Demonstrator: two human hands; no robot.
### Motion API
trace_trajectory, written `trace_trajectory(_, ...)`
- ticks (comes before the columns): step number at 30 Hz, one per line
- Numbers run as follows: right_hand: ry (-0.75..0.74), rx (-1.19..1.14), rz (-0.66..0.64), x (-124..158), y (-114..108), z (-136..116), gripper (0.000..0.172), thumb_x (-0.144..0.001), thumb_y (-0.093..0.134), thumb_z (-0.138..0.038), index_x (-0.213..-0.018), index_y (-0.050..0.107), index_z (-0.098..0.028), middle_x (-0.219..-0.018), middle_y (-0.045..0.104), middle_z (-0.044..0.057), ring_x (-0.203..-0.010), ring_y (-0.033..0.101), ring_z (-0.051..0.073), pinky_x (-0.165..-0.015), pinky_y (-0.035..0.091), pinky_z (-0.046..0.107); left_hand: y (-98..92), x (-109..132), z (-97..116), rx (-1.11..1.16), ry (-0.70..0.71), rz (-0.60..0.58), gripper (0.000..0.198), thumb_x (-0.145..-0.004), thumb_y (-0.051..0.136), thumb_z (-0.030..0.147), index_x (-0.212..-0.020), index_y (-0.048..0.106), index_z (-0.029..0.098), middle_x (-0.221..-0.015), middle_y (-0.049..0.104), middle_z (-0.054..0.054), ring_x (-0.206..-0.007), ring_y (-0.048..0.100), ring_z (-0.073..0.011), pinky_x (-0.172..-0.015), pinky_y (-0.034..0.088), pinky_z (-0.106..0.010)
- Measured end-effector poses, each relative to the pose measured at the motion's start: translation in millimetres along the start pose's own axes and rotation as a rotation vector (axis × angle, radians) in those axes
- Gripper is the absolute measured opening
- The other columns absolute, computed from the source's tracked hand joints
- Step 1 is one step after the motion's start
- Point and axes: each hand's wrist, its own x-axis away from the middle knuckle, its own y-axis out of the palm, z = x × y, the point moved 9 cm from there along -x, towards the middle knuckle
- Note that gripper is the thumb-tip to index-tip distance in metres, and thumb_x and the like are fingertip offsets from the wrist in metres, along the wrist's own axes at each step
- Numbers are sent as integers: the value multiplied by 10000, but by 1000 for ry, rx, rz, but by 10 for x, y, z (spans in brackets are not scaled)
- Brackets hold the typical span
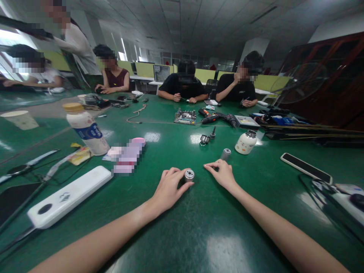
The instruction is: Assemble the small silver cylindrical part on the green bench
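The left hand [170,188] curls thumb and fingers round an upright cylinder [189,175], its silver top dotted with dark holes, on the green counter [170,239]. Apart from it, the right hand [223,175] pinches its fingertips together near a second cylinder [226,153]; whether they hold anything, I cannot tell. Writing on the white bar [82,193] and blue-labelled bottle [87,129] is illegible.

No word or number is showing clearly enough to read. Toward nine o'clock, a bottle [81,123] is wearing a blue label [91,132] whose pale characters are blurring beyond reading. Toward eight o'clock, a white bar [81,188] is carrying a dark handwritten mark [65,196], its characters looking too ambiguous to make out. Toward two o'clock, a black shirt [231,90] is bearing tiny light lettering [242,92], also appearing illegible.
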Motion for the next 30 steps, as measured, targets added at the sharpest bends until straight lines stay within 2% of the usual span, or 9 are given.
trace_trajectory(4, -13, -26, 51, 5, -18, -17, 304, -930, 521, -466, -1071, 719, -284, -878, 654, 47, -878, 587, 223, -773, 360, 356, 10, -6, -27, 8, -12, 9, 333, -909, 595, 374, -1206, 591, 224, -1048, 678, -43, -975, 555, -217, -842, 382, -365)
trace_trajectory(8, -68, -79, 78, 7, -35, -76, 301, -880, 618, -417, -1137, 683, -274, -1055, 701, 62, -995, 593, 247, -846, 391, 396, 23, -8, -48, 37, -12, 4, 343, -910, 591, 380, -1215, 593, 224, -1046, 673, -50, -968, 557, -217, -837, 397, -363)
trace_trajectory(12, -116, -229, 16, -3, -7, -164, 369, -851, 666, -316, -1215, 631, -269, -948, 759, 23, -938, 642, 229, -915, 416, 424, 37, -9, -33, 78, 8, -28, 385, -911, 582, 398, -1261, 569, 238, -1079, 665, -62, -988, 550, -221, -861, 407, -376)
trace_trajectory(18, -126, -559, 118, 70, -206, -501, 360, -830, 687, -322, -1179, 632, -250, -925, 768, 21, -970, 679, 226, -1011, 405, 458, 69, 7, 50, 75, 85, -71, 398, -909, 582, 408, -1266, 563, 235, -1047, 662, -63, -996, 539, -222, -872, 408, -371)
trace_trajectory(24, -214, -618, -42, 199, -153, -850, 276, -839, 680, -274, -1115, 666, -262, -937, 766, 28, -979, 679, 228, -978, 422, 456, 77, 11, 40, 71, 92, -55, 300, -907, 575, 429, -1122, 621, 225, -1005, 655, -47, -967, 541, -212, -852, 415, -356)
trace_trajectory(30, -234, -563, -80, 218, -120, -874, 265, -846, 671, -288, -1109, 667, -260, -905, 765, 22, -996, 670, 235, -963, 420, 447, 77, 14, 49, 78, 90, -64, 355, -909, 583, 404, -1230, 581, 252, -1020, 658, -45, -980, 540, -216, -855, 409, -360)
